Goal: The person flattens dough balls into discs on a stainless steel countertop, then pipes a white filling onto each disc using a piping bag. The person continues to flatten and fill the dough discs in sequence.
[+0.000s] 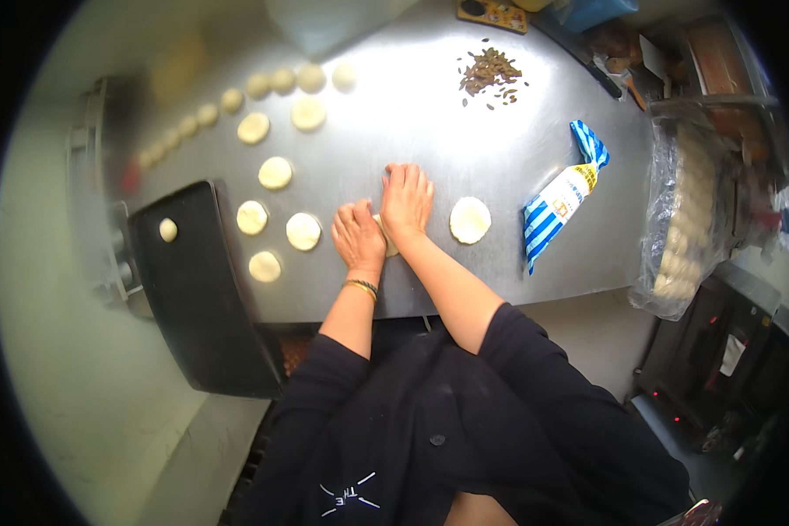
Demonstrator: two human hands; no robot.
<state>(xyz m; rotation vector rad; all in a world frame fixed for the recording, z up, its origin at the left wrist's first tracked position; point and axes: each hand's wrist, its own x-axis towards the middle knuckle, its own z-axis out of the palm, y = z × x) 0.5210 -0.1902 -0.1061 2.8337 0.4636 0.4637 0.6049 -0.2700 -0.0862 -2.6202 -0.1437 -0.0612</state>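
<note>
On a steel worktop (342, 283) my left hand (360, 237) and my right hand (407, 200) lie side by side. A piece of dough (391, 246) shows between them, partly covered by both; the palm of my right hand rests on its edge. Whether either hand grips it cannot be seen. To the right is a flat dough round (470, 220). Left of my left hand lies another round (303, 231), with several more beyond it. A curved row of dough balls (232, 100) runs along the far left.
A black baking tray (191, 296) with one dough ball (168, 230) stands at the left. At the right lies a blue-striped plastic bag (559, 200). Farther back are a pile of seeds or raisins (490, 72) and a knife (605, 81). Plastic-wrapped dough pieces (684, 217) stand at the far right.
</note>
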